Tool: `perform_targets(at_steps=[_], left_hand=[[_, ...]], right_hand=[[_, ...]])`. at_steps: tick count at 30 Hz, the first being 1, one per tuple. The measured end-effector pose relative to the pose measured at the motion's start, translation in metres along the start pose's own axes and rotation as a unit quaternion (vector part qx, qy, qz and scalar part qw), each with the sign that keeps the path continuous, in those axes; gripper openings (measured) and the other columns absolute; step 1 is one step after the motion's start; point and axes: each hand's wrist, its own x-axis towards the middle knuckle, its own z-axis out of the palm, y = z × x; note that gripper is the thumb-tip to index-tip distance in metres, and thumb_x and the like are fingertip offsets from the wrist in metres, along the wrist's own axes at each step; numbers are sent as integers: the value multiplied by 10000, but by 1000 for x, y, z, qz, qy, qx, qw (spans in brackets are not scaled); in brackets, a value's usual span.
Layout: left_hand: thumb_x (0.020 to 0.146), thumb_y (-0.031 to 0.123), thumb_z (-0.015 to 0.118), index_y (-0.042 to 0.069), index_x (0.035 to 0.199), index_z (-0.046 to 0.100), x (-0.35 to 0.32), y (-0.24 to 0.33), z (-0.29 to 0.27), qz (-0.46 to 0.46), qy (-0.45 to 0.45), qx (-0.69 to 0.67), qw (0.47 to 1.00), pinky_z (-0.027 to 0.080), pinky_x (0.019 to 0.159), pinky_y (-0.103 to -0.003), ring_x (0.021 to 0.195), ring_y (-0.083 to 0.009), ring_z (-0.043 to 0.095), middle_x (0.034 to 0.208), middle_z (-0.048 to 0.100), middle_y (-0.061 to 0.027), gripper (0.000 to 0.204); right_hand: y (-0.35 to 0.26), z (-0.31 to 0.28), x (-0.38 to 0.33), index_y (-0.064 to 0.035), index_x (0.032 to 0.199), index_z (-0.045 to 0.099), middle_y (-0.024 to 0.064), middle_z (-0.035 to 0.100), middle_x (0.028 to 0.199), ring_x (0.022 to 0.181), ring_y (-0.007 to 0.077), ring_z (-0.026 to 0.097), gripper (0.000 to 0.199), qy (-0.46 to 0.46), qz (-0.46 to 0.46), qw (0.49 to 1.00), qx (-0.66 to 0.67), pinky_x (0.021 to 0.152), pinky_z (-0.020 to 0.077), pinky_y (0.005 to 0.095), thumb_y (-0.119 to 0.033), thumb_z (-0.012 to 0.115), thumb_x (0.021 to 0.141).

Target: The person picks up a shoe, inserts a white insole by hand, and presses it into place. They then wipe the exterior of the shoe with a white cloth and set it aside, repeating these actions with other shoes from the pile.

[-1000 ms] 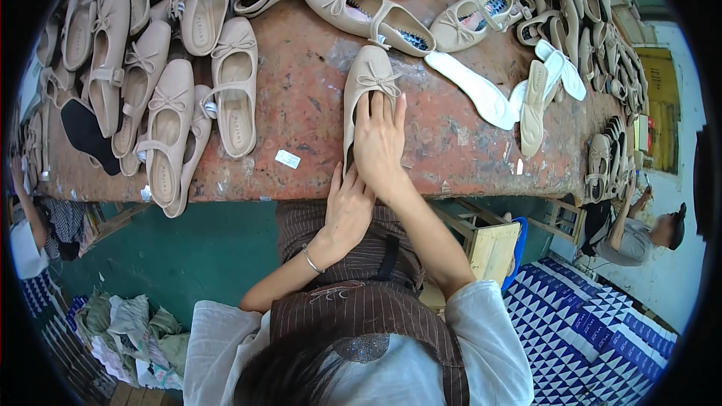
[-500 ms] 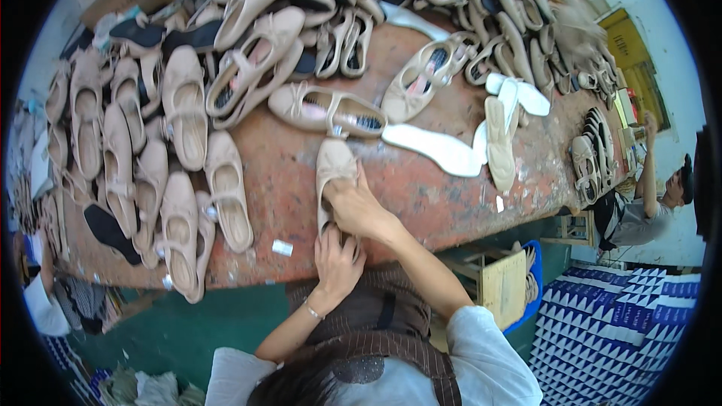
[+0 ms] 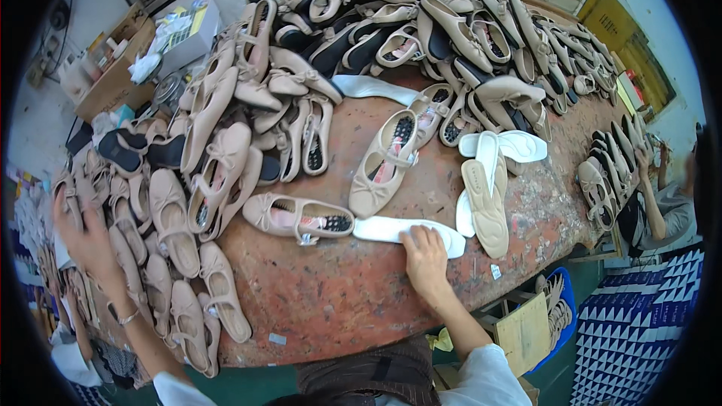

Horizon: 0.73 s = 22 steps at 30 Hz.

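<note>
My right hand (image 3: 426, 256) is closed on the middle of a white insole (image 3: 380, 228) lying flat on the table, thumb and fingertips at its edge. My left hand (image 3: 86, 244) reaches to the far left over rows of beige shoes (image 3: 171, 210); it is smeared by motion, and its grip on any shoe does not show. Just left of the white insole lies a beige strap shoe (image 3: 299, 214) with a dark, studded inside. Beyond it another such shoe (image 3: 383, 165) leans against a third. To the right, a beige insole (image 3: 487, 210) rests on more white insoles (image 3: 519, 146).
A large heap of beige shoes (image 3: 444, 26) fills the table's far side. Another person (image 3: 665, 207) sits at the right beside a row of shoes (image 3: 598, 184). A blue crate (image 3: 569, 308) and wooden stool (image 3: 524, 334) stand below the table's right edge.
Both hands were on a beige shoe at the near edge; that shoe is gone from there. My left hand has swung far left, my right hand onto the white insole. The view has tilted up.
</note>
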Motion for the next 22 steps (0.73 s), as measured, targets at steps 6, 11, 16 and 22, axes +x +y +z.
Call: perform_targets(at_steps=[6, 11, 16, 22], left_hand=[[812, 78, 752, 19, 1258, 619, -16, 346, 211, 249, -214, -466, 822, 419, 1098, -432, 1310, -371, 522, 1380, 566, -193, 468], [803, 152, 762, 42, 1074, 659, -29, 502, 290, 262, -235, -351, 867, 453, 810, -429, 1029, -291, 622, 1036, 650, -106, 310], [847, 122, 695, 33, 870, 664, -40, 471, 264, 97, -284, -493, 817, 444, 688, -407, 806, -310, 630, 860, 633, -131, 98], [817, 55, 703, 8, 894, 680, -104, 270, 49, 31, -435, -511, 740, 455, 690, -358, 753, -233, 612, 788, 595, -110, 93]], right_hand=[[-3, -53, 12, -28, 990, 619, 140, 611, 854, 840, 315, 632, 239, -71, 71, 991, 84, 843, 502, 443, 4, 619, 753], [15, -90, -5, -7, 1015, 616, 84, 580, 817, 742, 171, 557, 212, -67, 256, 835, 482, 669, 456, 334, 63, 594, 816], [23, -95, -28, 53, 1323, 563, 21, 564, 868, 728, 70, 456, 746, -43, 301, 621, 722, 648, 347, 224, -614, 418, 1022], [17, -103, -40, 94, 1367, 551, 46, 638, 1023, 810, 70, 532, 895, -12, 299, 633, 714, 736, 460, 265, -656, 648, 887]])
